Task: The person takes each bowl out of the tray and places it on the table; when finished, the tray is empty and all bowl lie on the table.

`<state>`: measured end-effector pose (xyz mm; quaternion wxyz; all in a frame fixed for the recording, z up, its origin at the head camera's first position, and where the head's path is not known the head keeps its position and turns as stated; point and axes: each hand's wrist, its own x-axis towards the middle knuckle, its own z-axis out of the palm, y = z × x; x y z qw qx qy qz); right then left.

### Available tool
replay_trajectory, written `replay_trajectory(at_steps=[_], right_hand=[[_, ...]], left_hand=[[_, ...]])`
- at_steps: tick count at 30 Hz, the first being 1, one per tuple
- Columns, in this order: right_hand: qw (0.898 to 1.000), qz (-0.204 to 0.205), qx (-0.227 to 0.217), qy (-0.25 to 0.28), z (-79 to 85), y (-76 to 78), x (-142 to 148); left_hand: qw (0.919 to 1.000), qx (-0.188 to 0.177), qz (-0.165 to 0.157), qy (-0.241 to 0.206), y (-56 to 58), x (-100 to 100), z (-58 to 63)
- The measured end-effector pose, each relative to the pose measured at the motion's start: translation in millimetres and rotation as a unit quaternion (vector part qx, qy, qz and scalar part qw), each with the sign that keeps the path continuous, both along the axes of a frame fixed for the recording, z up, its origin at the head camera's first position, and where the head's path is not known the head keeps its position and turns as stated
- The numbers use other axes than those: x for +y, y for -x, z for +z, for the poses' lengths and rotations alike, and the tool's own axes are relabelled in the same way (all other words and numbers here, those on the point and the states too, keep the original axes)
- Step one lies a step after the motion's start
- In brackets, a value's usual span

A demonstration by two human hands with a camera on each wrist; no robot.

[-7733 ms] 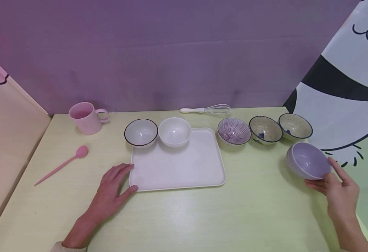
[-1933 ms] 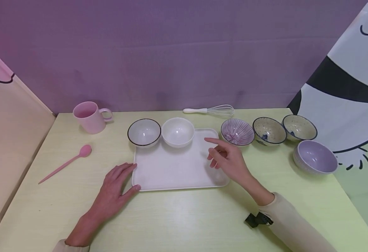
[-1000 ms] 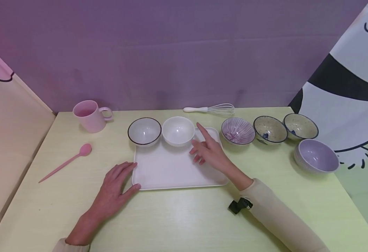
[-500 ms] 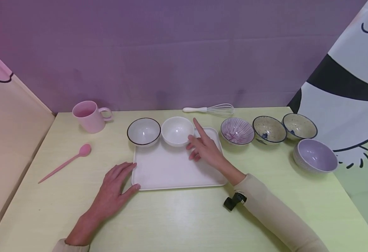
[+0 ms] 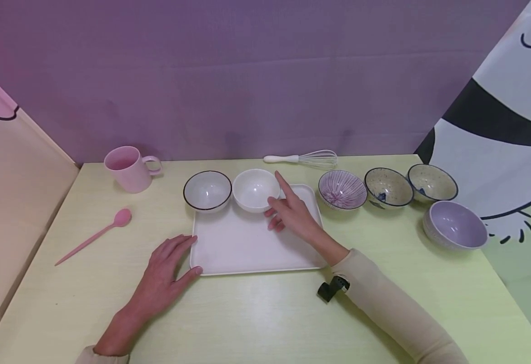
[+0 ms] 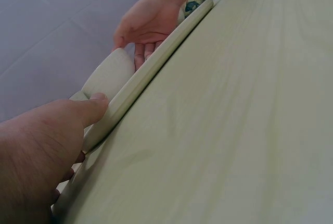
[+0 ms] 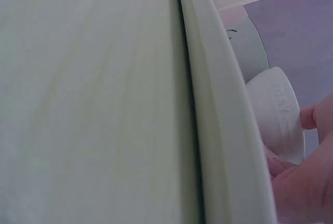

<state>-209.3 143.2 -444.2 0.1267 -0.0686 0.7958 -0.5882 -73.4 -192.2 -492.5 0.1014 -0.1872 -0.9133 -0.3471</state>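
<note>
A plain white bowl (image 5: 252,193) stands at the back of the white tray (image 5: 247,253). My right hand (image 5: 294,215) holds this bowl at its right side, thumb over the rim and the other fingers along the outer wall. In the right wrist view the thumb meets the rim of the tilted-looking bowl (image 7: 278,112). To its left stands a white bowl with a dark rim (image 5: 207,191), overlapping the tray's back left corner. My left hand (image 5: 160,278) rests at the tray's left edge with relaxed fingers, thumb on the front left corner; the left wrist view shows that thumb on the rim.
A pink mug (image 5: 131,172) and a pink spoon (image 5: 97,235) are at the left. Behind the tray lies a whisk (image 5: 299,159). A purple-striped bowl (image 5: 342,191), two speckled bowls (image 5: 388,189) and a lilac bowl (image 5: 456,227) stand right of the tray.
Earlier my right hand set the lilac bowl down at the right, then came over the tray. It has moved left onto the white bowl. My left hand stays at the tray.
</note>
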Motion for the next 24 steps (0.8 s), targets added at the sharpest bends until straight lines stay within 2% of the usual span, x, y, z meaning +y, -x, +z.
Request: replay_trajectory(at_steps=[13,24], right_hand=[[0.999,-0.017,-0.005,0.031,1.3,1.9,-2.4],[0.995,-0.080,-0.012,0.057,2.8,0.4,-8.5]], left_hand=[[1.0000,0.004,-0.001,0.001,0.2,-0.4,-1.8],[1.0000,0.001,0.001,0.002,-0.9,0.3,-0.9]])
